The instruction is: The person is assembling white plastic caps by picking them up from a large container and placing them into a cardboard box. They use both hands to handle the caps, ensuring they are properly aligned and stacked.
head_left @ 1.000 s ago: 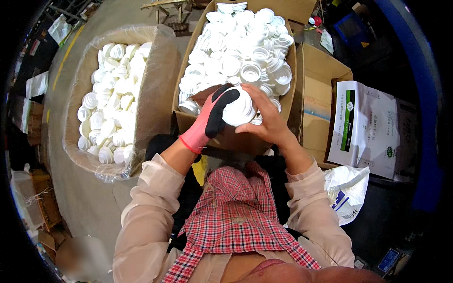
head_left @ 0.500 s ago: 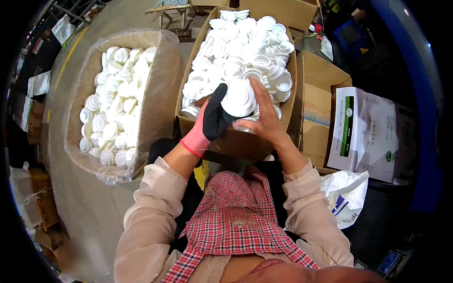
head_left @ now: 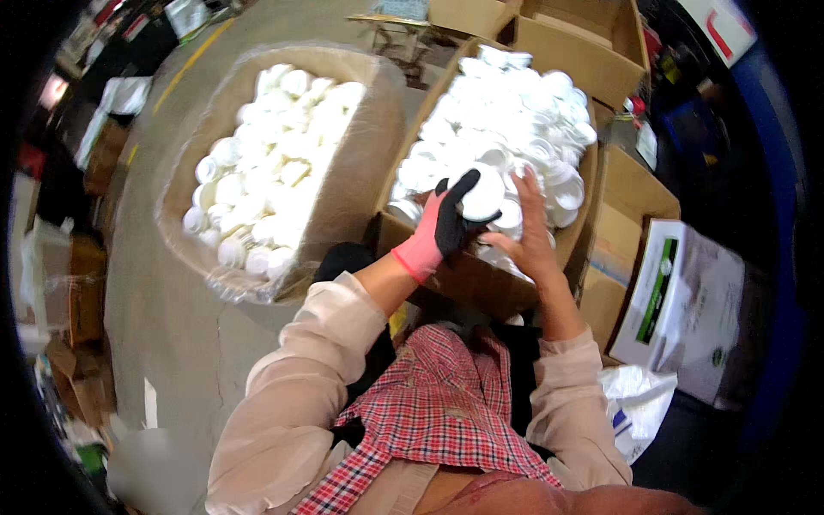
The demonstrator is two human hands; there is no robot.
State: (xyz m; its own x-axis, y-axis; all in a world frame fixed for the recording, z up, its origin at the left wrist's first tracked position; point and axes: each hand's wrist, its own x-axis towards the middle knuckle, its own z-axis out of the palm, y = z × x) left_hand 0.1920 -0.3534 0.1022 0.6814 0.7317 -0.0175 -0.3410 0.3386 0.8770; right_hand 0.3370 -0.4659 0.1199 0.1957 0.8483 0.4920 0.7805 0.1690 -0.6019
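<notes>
My left hand (head_left: 439,230), in a pink glove with black fingers and palm, grips a round white plastic lid (head_left: 483,194). Its thumb and fingers lie around the lid's edge. Just right of the lid is my bare right hand (head_left: 530,239), its fingers and thumb spread with nothing between them. Both hands are over the near part of a cardboard box (head_left: 489,283) heaped with white lids (head_left: 506,107). Glare washes out much detail on the lids.
On the left stands a plastic-lined carton (head_left: 360,146) filled with similar white lids. To the right are an open cardboard box (head_left: 635,193), a white printed carton (head_left: 687,300) and a white plastic bag (head_left: 644,403). A small stool (head_left: 390,34) stands at the back.
The view has shifted, so the boxes and hands appear further right. My right hand, earlier at the lid's side, has come away from it; the lid stays in my left hand.
</notes>
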